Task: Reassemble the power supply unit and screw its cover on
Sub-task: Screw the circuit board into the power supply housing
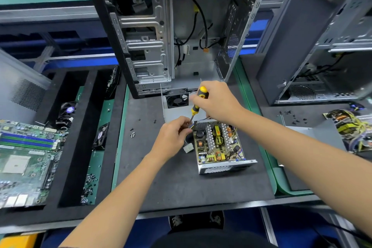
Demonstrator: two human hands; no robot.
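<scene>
- Power supply unit [218, 145], head view: it sits uncovered on the dark foam mat [181, 187], near the mat's centre, with its circuit board, coils and heat sinks exposed.
- Its perforated metal side wall faces the near edge of the mat.
- Cover [177, 111]: a grey sheet-metal part with a black fan [177, 100] lies flat just beyond the unit, in front of the open computer case [177, 36].
- Right hand [216, 102]: fingers are curled round the yellow-and-black handle of a screwdriver [198, 101]. The tool is tilted, its shaft pointing down to the unit's far left corner.
- Left hand [173, 136]: fingertips are pinched together at the screwdriver's tip, beside the unit's far left corner. What they pinch cannot be told.
- White connector [188, 148]: lies on the mat, touching the unit's left side, just below the left hand.
- Loose screws [132, 134]: scattered on the mat to the left of the hands.
- Motherboard [26, 159]: rests in a foam tray at far left.
- Second case [322, 46]: stands open at right.
</scene>
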